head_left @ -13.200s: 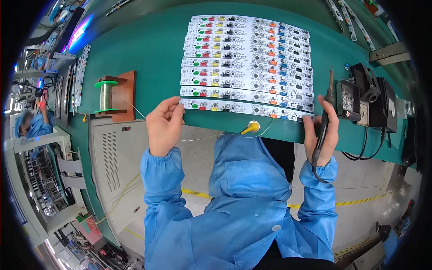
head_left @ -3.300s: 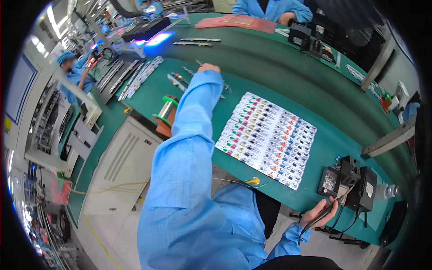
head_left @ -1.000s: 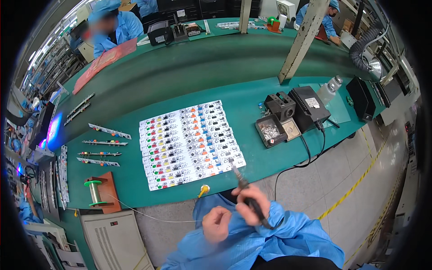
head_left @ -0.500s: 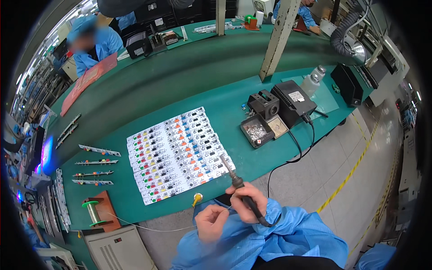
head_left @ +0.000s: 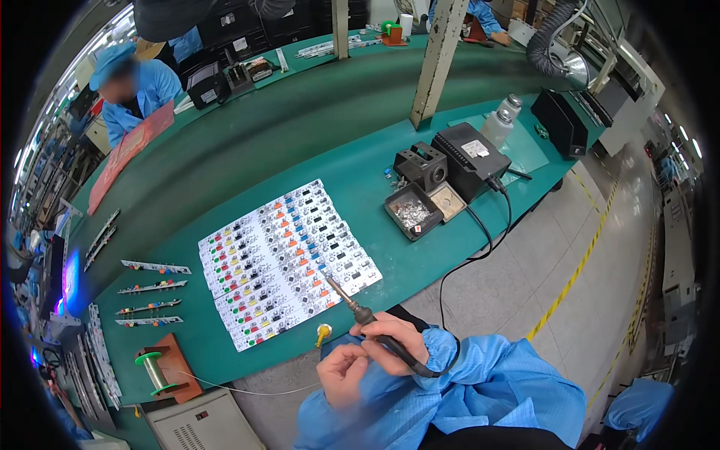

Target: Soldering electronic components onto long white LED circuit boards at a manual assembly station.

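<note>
Right hand (head_left: pixel 395 343) is gripping iron (head_left: pixel 363 314), lower centre, tip pointing toward boards (head_left: pixel 289 262). Left hand (head_left: pixel 343 373) is pinching wire (head_left: pixel 247 391) running from spool (head_left: pixel 154 373), lower left.

The left hand (head_left: pixel 343 374) hides part of the wire (head_left: pixel 262 392); print on the boards (head_left: pixel 285 262) is too small to read; the top edge cuts off a far co-worker (head_left: pixel 482 12).
</note>
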Demonstrator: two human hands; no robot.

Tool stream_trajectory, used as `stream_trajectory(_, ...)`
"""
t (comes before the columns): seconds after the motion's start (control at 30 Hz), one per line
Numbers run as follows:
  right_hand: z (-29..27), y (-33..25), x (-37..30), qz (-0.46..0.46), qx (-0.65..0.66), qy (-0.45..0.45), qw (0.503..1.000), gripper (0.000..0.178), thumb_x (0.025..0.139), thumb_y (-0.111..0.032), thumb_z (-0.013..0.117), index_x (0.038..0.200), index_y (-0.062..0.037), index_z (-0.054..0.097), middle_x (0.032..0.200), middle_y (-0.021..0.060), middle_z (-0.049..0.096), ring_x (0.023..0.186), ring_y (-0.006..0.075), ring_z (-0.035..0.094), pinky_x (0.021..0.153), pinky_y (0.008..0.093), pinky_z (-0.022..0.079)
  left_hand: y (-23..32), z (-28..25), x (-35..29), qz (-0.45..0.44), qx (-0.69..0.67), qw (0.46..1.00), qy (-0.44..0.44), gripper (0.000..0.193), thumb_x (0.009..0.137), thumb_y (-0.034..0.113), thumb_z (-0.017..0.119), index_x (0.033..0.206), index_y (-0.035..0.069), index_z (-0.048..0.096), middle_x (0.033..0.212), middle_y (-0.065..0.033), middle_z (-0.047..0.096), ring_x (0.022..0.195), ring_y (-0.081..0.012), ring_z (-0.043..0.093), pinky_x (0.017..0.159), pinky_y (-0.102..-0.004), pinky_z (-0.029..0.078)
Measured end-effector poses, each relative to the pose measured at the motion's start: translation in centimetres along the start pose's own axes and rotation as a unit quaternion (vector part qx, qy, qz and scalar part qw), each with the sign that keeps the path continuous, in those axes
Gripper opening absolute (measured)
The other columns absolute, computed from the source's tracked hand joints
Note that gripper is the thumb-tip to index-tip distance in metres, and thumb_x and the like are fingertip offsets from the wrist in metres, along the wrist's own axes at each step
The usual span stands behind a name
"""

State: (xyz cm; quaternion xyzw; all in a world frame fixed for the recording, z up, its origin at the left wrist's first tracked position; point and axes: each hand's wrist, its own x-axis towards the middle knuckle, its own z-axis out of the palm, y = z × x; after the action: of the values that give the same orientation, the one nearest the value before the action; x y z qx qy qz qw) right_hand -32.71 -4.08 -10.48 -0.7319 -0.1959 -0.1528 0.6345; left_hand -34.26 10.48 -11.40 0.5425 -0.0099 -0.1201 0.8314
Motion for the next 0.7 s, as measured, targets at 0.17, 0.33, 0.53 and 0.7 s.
stream_trajectory(0.17, -0.1, 0.6, 0.3, -0.011, -0.006, -0.024, 1.0, 0.037, 0.075, 0.013, 0.058, 0.106, -0.0039, 0.047, 0.098, 0.0205, 0.058, 0.085, 0.0254, 0.06, 0.07, 0.0311, 0.049, -0.3, -0.9, 0.2, 0.001, 0.098, 0.995, -0.012, 0.006, 0.081, 0.0, 0.055, 0.085, -0.002, 0.059, 0.071, -0.0008, 0.057, 0.061, -0.0036, 0.048, 0.053, -0.0194, 0.037)
stream_trajectory(0.33, 0.4, 1.0, -0.6, -0.012, 0.021, 0.009, 1.0, 0.042, 0.071, 0.017, 0.057, 0.108, -0.0005, 0.048, 0.098, 0.0231, 0.059, 0.084, 0.0288, 0.062, 0.071, 0.0334, 0.05, -0.5, -1.3, 0.6, -0.03, 0.037, 0.997, -0.056, 0.005, 0.082, 0.004, 0.061, 0.08, 0.001, 0.058, 0.064, 0.0022, 0.056, 0.055, 0.0001, 0.044, 0.047, -0.017, 0.034)
stream_trajectory(0.53, -0.9, 2.0, -1.1, -0.04, -0.04, 0.004, 0.998, 0.052, 0.075, 0.015, 0.053, 0.118, -0.0112, 0.039, 0.101, 0.0251, 0.055, 0.064, 0.0134, 0.054, 0.05, 0.0253, 0.045, 0.1, -1.9, 0.0, 0.005, 0.101, 0.995, -0.011, 0.008, 0.082, 0.002, 0.061, 0.077, 0.0, 0.055, 0.064, 0.0, 0.057, 0.052, 0.0007, 0.045, 0.043, -0.0174, 0.034)
stream_trajectory(0.7, -5.4, 4.8, -2.0, -0.064, -0.184, 0.219, 0.956, 0.036, 0.085, 0.0, 0.051, 0.119, -0.0068, 0.044, 0.107, 0.0205, 0.059, 0.076, 0.0172, 0.055, 0.063, 0.0289, 0.047, 0.1, -3.0, -0.6, 0.011, 0.122, 0.992, 0.008, 0.007, 0.083, 0.001, 0.059, 0.077, 0.0, 0.056, 0.061, -0.0001, 0.057, 0.051, -0.0001, 0.046, 0.042, -0.0177, 0.034)
